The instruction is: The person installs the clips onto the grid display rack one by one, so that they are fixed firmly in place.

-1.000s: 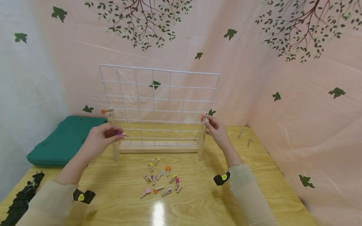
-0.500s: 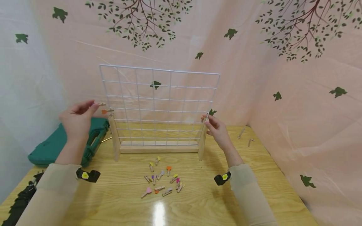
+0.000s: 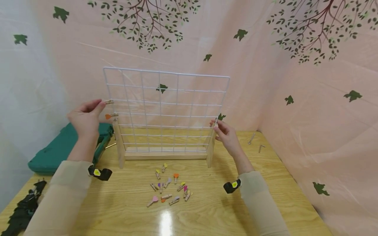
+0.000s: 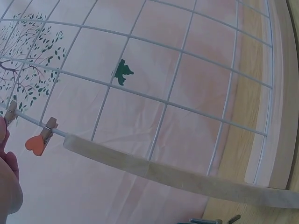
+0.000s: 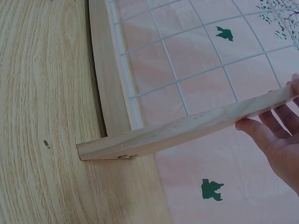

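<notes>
My left hand (image 3: 85, 119) pinches a small wooden clothespin (image 3: 109, 102) at the left edge of a white wire grid (image 3: 166, 72). In the left wrist view the tip of this clothespin (image 4: 12, 110) meets the edge wire, while its other end is hidden by my fingers. Just below it, a clothespin with an orange heart (image 4: 35, 145) is clipped to the same wire. The grid stands upright in a wooden stand (image 3: 165, 157). My right hand (image 3: 227, 137) grips the top of the stand's right post (image 5: 187, 127), thumb on one side and fingers on the other.
Several clothespins with coloured hearts, one of them orange (image 3: 176, 176), lie on the table (image 3: 206, 209) before the stand. A green case (image 3: 56, 154) stands at left, near a black object (image 3: 25, 205). A screw (image 3: 251, 139) and a hex key (image 3: 261, 148) lie at right.
My left hand has moved from in front of the grid out to its left side, then up and right, bringing the clothespin to the edge wire. My right hand has stayed on the post.
</notes>
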Demonstrator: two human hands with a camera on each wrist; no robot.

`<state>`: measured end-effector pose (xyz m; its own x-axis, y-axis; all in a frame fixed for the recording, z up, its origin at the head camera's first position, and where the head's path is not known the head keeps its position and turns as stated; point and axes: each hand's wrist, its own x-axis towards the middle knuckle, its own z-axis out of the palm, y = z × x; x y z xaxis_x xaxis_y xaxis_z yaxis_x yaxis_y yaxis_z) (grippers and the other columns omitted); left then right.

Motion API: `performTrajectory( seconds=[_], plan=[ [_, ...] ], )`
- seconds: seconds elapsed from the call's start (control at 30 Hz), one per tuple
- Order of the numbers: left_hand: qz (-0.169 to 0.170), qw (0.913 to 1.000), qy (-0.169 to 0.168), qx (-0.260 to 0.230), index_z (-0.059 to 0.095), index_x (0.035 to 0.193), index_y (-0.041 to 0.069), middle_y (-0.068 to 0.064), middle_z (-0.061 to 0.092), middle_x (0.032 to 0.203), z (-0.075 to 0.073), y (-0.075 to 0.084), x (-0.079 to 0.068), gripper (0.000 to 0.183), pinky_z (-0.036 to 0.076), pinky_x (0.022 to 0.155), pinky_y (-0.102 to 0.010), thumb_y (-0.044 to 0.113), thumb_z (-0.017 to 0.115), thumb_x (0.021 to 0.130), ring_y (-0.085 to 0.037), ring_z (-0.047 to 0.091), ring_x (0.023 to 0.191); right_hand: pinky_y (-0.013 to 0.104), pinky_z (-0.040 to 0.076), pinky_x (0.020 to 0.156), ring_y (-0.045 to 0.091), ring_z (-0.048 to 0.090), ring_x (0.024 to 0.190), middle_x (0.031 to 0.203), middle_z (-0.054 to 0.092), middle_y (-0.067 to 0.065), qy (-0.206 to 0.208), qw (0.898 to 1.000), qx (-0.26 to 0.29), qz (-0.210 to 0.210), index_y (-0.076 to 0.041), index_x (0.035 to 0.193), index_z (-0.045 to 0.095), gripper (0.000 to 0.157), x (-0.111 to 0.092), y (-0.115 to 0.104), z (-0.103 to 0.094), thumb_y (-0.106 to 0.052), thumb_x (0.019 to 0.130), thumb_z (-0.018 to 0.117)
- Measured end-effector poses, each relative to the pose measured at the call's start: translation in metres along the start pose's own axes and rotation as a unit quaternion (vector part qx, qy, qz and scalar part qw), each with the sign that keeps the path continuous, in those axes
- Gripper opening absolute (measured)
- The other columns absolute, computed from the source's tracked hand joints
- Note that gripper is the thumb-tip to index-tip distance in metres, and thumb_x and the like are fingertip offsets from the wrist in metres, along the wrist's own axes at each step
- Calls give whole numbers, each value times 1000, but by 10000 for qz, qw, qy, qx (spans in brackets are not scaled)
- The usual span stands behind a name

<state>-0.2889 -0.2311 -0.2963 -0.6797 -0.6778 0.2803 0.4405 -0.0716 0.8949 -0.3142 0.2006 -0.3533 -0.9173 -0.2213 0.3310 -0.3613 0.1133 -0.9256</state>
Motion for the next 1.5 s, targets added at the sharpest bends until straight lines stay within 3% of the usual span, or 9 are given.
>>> performTrajectory(
  seconds=[0.23,0.37,0.5,0.6,0.73,0.9,1.03,1.3,1.5],
  plan=[
    [92,9993,-267,226,71,93,7,2,66,82,4,-4,-3,38,44,64,-15,27,76,61,-8,55,75,52,41,85,36,42,118,128,47,19,-20,10000,-89,4,-4,127,46,36,-3,-5,0,-15,93,47],
    [705,9950,-255,664,67,105,17,3,62,94,4,-5,-8,39,39,67,-15,25,73,67,-6,49,77,51,42,85,32,45,118,128,47,18,-22,9999,-135,-5,-6,127,46,36,-3,-4,0,-15,93,47],
    [1631,9773,-267,1329,61,112,22,3,59,101,1,-6,-24,42,36,66,-16,24,72,72,-5,46,78,51,42,84,30,46,117,127,48,19,6,9998,-186,-52,-7,126,48,35,-2,-2,0,-15,92,48],
    [2076,9605,-737,1698,61,113,16,-3,59,101,-1,-3,-47,42,36,64,-15,19,72,73,-7,48,79,51,43,83,32,46,116,126,50,18,36,9998,-155,-92,-5,126,48,35,-1,-1,1,-15,92,48],
    [2150,9292,-1847,2373,58,117,16,-5,59,102,-6,-14,-77,45,37,65,-16,17,72,73,-9,49,82,53,41,84,36,45,117,126,50,17,30,9999,-78,-104,-4,126,47,35,0,1,1,-15,92,48],
    [1759,8673,-3352,3233,53,121,16,-3,58,102,-16,-54,-105,53,40,66,-26,26,72,73,-15,50,87,56,39,85,36,42,119,129,45,21,-19,10000,-49,-81,-5,128,45,37,0,1,1,-16,93,46],
    [1333,8206,-4328,3486,52,122,14,-5,59,104,-24,-81,-124,58,42,64,-29,27,74,71,-19,52,88,56,38,85,35,42,120,130,44,21,-30,10000,-63,-57,-5,129,45,36,0,-1,1,-15,94,45],
    [1007,7411,-5638,3504,58,115,12,-2,58,104,-35,-115,-142,51,47,69,-31,21,76,68,-17,53,88,54,39,86,34,42,120,130,45,20,10,10000,-3,-27,-3,129,43,37,1,-2,2,-14,93,45],
    [961,7024,-6392,2980,65,99,12,1,58,94,-36,-125,-146,32,47,65,-24,19,74,69,-14,54,80,51,41,85,33,43,119,130,47,16,33,10000,46,27,-8,129,46,38,4,8,-1,-18,93,47]
  ],
)
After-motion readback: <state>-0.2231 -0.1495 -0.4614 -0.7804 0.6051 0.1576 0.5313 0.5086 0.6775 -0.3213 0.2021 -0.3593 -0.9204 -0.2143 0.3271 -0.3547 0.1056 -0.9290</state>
